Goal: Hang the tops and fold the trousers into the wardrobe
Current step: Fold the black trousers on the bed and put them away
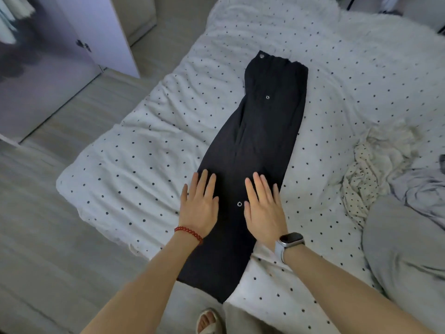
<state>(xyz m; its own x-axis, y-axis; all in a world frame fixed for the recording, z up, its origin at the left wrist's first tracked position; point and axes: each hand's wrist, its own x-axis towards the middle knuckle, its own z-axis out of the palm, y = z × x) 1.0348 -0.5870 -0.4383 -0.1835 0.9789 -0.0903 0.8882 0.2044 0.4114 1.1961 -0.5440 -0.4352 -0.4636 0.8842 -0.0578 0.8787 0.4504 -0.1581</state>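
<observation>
Nearest, a sandalled foot [209, 320] stood on the pale wood-look floor [48, 249] at the bed's edge. The left hand [198, 203], wrist in a red bead bracelet [189, 233], and the right hand [262, 206], wrist in a dark-faced watch [290, 239], lay flat with fingers straight on the black trousers [255, 145]. No writing was legible anywhere. The trousers lay lengthwise, legs together, on the white dotted bedcover [144, 153], hem overhanging the near edge, waistband farthest. Crumpled garments [375, 174] lay at right, partly cut off. The wardrobe [48, 68] stood far left, door open, its contents dim and blurred.
</observation>
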